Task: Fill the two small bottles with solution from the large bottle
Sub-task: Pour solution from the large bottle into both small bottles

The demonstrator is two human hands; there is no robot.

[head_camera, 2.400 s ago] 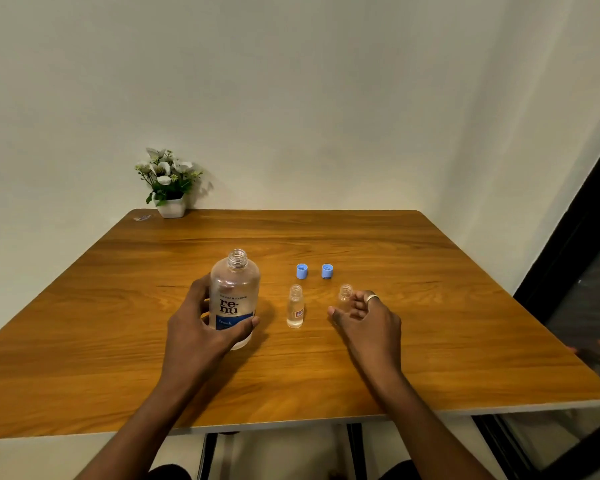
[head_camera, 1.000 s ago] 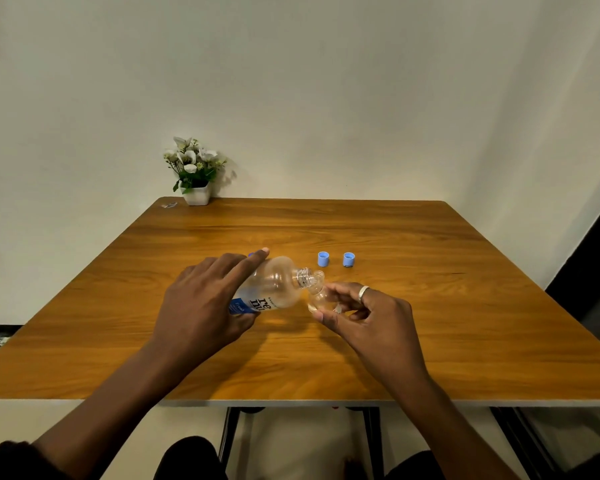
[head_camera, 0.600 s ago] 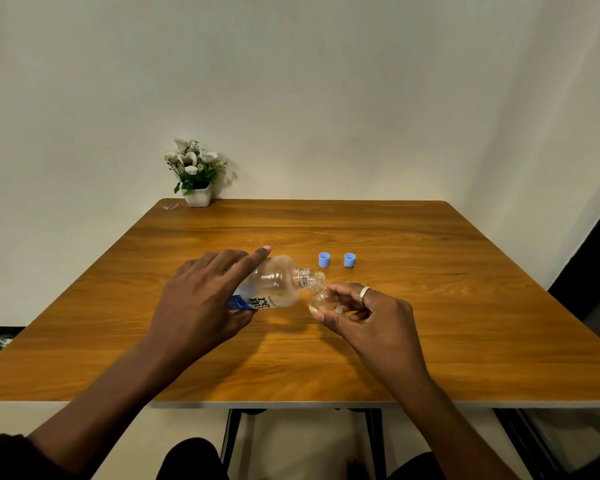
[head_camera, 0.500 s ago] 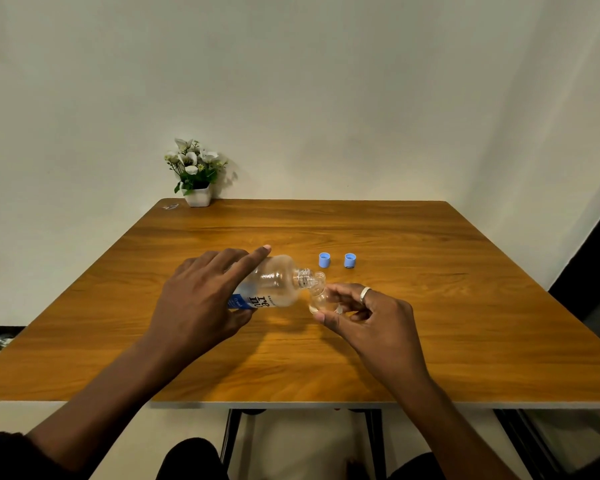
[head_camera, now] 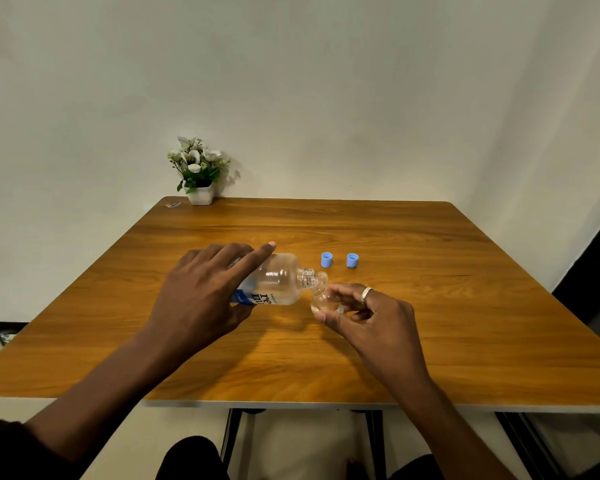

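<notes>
Tipping clear large bottle (head_camera: 278, 280) – threaded neck meets small bottle (head_camera: 321, 299).

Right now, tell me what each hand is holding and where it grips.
The left hand grips the large bottle around its labelled body, tipped sideways. The right hand pinches a small bottle by its body, between thumb and fingertips.

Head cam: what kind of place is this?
Probably a plain room in a home or small office, not a lab. A bare wooden table stands against an off-white wall, with a small potted flower plant in the far corner. A dark door or window frame edges the right.
</notes>
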